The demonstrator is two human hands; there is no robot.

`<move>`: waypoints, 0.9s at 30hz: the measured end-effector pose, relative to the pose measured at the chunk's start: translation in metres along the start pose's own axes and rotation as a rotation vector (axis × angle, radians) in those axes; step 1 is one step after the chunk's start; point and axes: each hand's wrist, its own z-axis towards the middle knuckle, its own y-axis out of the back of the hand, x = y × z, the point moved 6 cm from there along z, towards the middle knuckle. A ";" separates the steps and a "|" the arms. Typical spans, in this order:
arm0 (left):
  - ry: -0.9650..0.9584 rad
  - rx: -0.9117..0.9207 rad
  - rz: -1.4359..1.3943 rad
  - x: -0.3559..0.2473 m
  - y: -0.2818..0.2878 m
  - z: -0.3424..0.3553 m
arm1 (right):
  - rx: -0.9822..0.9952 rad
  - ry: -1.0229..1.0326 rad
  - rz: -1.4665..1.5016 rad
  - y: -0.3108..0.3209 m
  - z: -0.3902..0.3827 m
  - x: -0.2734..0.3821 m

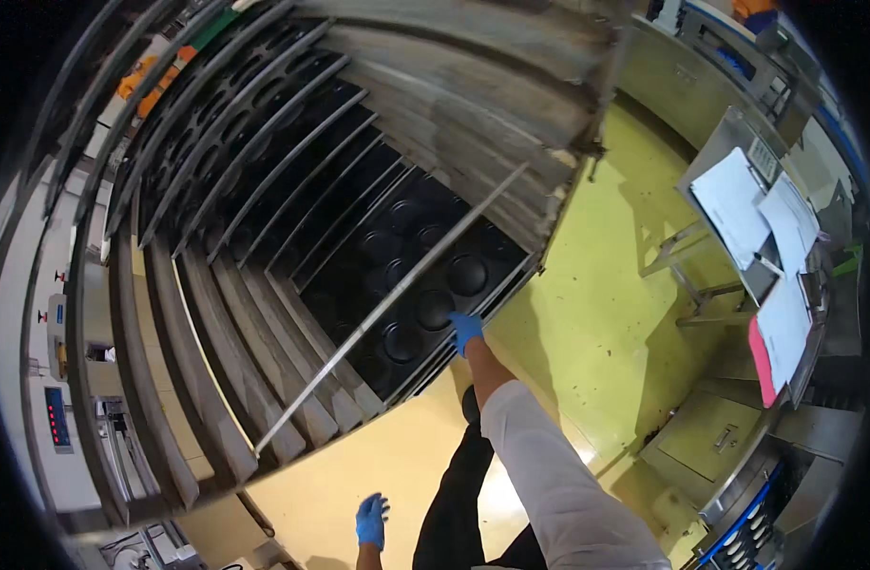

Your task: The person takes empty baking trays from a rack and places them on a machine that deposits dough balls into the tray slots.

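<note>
In the head view, your right hand meets the front edge of a black tray low in the metal rack; whether it grips, I cannot tell. That edge slants from lower left to upper right; the long axis is unclear. Round wells dimple it. Your left hand hangs loosely open.

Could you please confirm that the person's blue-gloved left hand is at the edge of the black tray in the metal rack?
Not quite: the head view shows the right hand, blue-gloved as you say, at the edge of the black tray in the metal rack. The left hand is apart from it.
</note>
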 end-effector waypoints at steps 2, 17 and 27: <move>0.100 0.020 -0.078 0.019 0.022 -0.003 | 0.051 -0.036 0.008 -0.017 0.020 -0.015; -0.009 0.155 -0.315 -0.004 -0.087 0.056 | 0.138 -0.033 -0.061 0.227 -0.209 -0.009; 0.795 1.392 -0.164 0.120 -0.189 -0.104 | -0.559 0.419 -0.965 0.133 -0.482 0.181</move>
